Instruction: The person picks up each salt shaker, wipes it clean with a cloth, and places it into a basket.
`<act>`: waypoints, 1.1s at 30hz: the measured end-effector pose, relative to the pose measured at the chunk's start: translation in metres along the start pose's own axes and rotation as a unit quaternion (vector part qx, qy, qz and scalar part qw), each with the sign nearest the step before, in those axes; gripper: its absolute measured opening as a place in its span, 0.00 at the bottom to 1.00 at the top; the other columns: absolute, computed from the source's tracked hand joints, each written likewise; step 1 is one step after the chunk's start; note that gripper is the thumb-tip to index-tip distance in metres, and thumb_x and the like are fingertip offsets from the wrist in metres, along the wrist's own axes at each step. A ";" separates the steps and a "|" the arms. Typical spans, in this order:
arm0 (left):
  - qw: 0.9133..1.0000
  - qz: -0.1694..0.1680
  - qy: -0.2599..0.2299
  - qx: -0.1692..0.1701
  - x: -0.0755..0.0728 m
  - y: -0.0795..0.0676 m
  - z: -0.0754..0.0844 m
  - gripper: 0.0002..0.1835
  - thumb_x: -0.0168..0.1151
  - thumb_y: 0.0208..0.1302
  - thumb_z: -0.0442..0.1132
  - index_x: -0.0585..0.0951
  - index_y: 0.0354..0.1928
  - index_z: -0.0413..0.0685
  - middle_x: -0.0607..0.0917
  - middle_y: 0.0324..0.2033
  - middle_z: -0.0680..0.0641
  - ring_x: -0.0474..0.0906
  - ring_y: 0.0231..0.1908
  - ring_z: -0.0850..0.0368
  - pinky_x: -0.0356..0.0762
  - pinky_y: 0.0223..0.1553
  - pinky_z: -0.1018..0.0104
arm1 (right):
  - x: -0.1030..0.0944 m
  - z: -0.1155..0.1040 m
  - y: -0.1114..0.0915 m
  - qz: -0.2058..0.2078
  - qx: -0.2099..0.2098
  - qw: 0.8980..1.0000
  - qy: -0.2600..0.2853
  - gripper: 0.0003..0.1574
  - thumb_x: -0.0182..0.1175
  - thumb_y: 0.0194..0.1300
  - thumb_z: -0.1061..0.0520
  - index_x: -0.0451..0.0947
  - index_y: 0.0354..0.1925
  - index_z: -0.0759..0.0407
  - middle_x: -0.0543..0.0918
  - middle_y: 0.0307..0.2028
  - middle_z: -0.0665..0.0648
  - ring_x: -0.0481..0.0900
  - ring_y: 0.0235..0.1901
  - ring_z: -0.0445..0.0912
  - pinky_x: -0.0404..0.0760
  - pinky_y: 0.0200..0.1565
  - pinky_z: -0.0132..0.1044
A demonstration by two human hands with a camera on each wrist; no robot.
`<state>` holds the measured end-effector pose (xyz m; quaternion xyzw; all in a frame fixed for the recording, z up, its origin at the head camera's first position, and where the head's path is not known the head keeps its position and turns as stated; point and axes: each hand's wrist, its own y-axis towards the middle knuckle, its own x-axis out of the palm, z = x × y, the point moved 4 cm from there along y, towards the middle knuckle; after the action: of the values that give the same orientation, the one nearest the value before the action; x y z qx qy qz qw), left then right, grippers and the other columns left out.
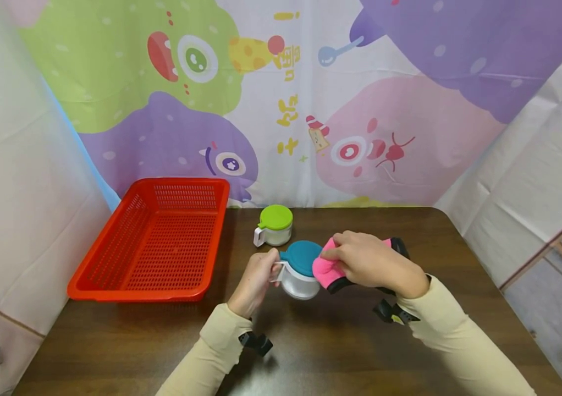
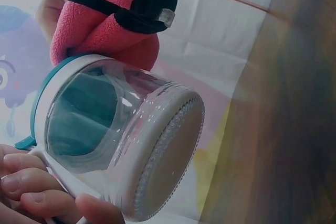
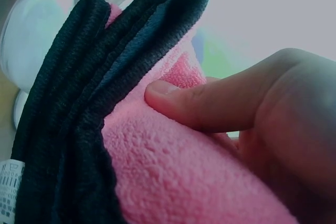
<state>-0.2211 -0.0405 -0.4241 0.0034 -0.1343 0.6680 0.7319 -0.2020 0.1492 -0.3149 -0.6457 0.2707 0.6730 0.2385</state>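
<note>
My left hand (image 1: pixel 256 278) grips the white handle of a clear glass jar (image 2: pixel 131 129) with a teal lid (image 1: pixel 303 257). The jar is lifted off the table and tilted; its ribbed bottom shows in the left wrist view. A folded pink cloth (image 3: pixel 173 156) with black edging is pinched between the thumb and fingers of my right hand (image 1: pixel 372 261). The cloth lies against the right side of the jar, at its lid and upper wall. Just behind stands a second jar with a lime-green lid (image 1: pixel 276 217) and a white handle, upright on the table.
A red perforated plastic basket (image 1: pixel 200 294) sits on the left of the dark wooden table (image 1: pixel 360 352). Behind the table hangs a curtain (image 1: pixel 281 181) printed with cartoon monsters. Pale fabric walls close off both sides.
</note>
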 end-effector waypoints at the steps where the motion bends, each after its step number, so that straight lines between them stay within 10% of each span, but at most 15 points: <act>1: 1.000 0.000 0.000 0.000 0.000 0.000 0.000 0.18 0.44 0.59 0.34 0.63 0.11 0.49 0.61 0.11 0.54 0.58 0.17 0.58 0.64 0.22 0.68 | 0.000 -0.001 0.000 -0.001 -0.001 1.000 0.000 0.18 0.65 0.59 0.60 0.85 0.49 0.50 0.78 0.33 0.52 0.75 0.35 0.45 0.78 0.38 0.36; 33: 0.999 -0.028 0.035 -0.001 0.013 -0.002 -0.010 0.18 0.45 0.58 0.36 0.62 0.10 0.49 0.61 0.11 0.55 0.57 0.17 0.58 0.62 0.23 0.67 | 0.002 -0.020 0.011 -0.004 -0.048 0.999 -0.002 0.17 0.67 0.56 0.60 0.85 0.46 0.51 0.81 0.34 0.53 0.76 0.35 0.46 0.78 0.39 0.37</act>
<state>-0.2165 -0.0261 -0.4303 -0.0173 -0.1092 0.6469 0.7545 -0.1944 0.1274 -0.3163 -0.6557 0.2353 0.6858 0.2105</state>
